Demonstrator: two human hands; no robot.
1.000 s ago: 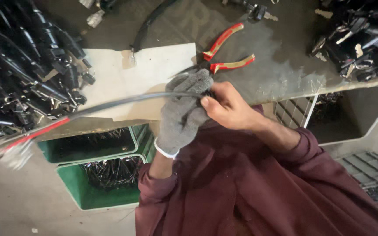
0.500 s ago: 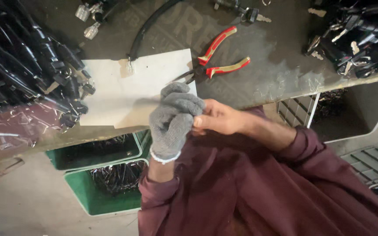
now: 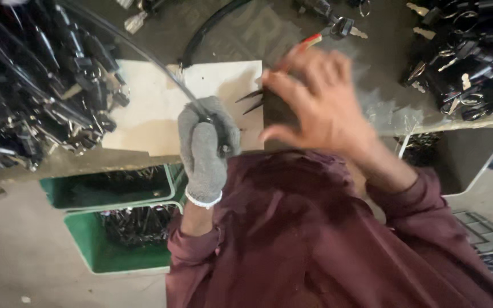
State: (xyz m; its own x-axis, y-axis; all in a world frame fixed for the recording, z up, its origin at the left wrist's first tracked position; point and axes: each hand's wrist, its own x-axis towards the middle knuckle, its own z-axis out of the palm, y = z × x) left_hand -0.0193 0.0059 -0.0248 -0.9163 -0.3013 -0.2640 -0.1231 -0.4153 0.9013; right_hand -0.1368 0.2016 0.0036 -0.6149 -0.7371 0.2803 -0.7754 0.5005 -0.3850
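Gloved left hand [image 3: 205, 149] clamped in a fist round a thin dark cable [image 3: 144, 54], fingers curled fully shut on it just over the near edge of the pale board [image 3: 155, 108]. Gripped low, near the cable's end, probably to keep that end steady above the board. From the fist, cable running up and away to the left in a long smooth arc, glossy, round in section, toward the heap of black cable assemblies [image 3: 35, 85] piled at the left of the bench.

Bare right hand [image 3: 315, 102] lifted above the bench, fingers spread wide and blurred, nothing visibly held. Directly beneath it, dark pointed tips of pliers [image 3: 253, 100] poking out onto the board, a sliver of red handle showing past the fingertips; hand nearest to that tool, contact impossible to tell through the blur.

Glove knitted, grey, coarse-ribbed, with a white cuff; sensible cover for a hand gripping wire. Board flat, matt, cream-coloured, laid on a dark worn bench top [image 3: 246, 34]. More black fittings with metal keys [image 3: 463, 63] heaped at the right. Below the bench edge, two green plastic crates [image 3: 109, 251], the nearer one holding a tangle of dark parts. Maroon sleeves on both arms.
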